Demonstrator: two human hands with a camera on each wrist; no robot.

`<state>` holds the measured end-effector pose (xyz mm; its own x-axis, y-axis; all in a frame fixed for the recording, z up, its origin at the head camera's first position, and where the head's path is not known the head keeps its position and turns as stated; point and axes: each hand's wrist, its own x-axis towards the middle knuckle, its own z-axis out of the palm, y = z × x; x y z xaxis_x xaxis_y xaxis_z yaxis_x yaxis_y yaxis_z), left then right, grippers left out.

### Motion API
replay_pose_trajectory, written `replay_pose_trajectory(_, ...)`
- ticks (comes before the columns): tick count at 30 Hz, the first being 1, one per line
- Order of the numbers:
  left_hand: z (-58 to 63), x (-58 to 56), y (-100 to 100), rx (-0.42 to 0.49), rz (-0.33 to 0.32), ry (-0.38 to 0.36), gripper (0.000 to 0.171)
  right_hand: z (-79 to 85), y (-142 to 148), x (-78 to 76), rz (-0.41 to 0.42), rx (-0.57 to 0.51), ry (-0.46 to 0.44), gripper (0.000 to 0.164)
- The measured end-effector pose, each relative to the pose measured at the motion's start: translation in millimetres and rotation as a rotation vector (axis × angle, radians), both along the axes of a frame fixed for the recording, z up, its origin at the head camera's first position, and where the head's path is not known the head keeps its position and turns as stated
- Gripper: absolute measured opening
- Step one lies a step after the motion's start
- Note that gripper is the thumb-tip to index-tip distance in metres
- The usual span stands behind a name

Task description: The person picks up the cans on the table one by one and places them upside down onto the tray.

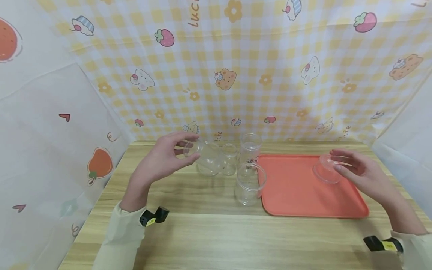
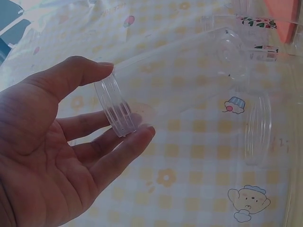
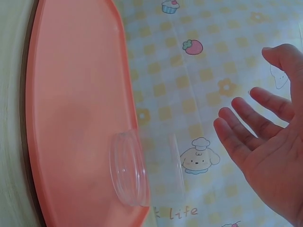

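My left hand [image 1: 165,157] pinches a clear plastic jar [image 2: 184,71] by its threaded neck, thumb on one side and fingers on the other. The jar is held tilted, its base pointing right over the other jars. My right hand [image 1: 359,172] is off to the right, fingers spread and slightly bent with nothing in them. Beside it, another clear jar [image 3: 128,170] stands on the red tray [image 1: 297,187], threaded rim down against the surface. In the right wrist view a gap shows between the fingers [image 3: 236,137] and that jar.
Left of the tray stand several clear jars: a small one [image 1: 229,165], a tall one [image 1: 251,144] at the back and a wide one [image 1: 248,187] in front. Another overlaps the held jar. A yellow checked cloth [image 1: 270,93] hangs behind the wooden table [image 1: 209,240].
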<state>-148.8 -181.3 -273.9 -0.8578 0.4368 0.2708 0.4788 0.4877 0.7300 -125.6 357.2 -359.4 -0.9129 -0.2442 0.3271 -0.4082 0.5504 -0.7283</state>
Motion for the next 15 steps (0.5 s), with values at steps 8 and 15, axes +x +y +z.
replay_pose_trajectory(8, -1.3, -0.8, -1.3, 0.056, 0.037, -0.02, 0.047, 2.3, -3.6, -0.5, -0.001, -0.022, -0.012, 0.046)
replay_pose_trajectory(15, -5.3, -1.0, -2.5, 0.147, 0.033, -0.05, 0.047, 2.6, -5.5, -1.4, 0.038, -0.06, -0.013, 0.047)
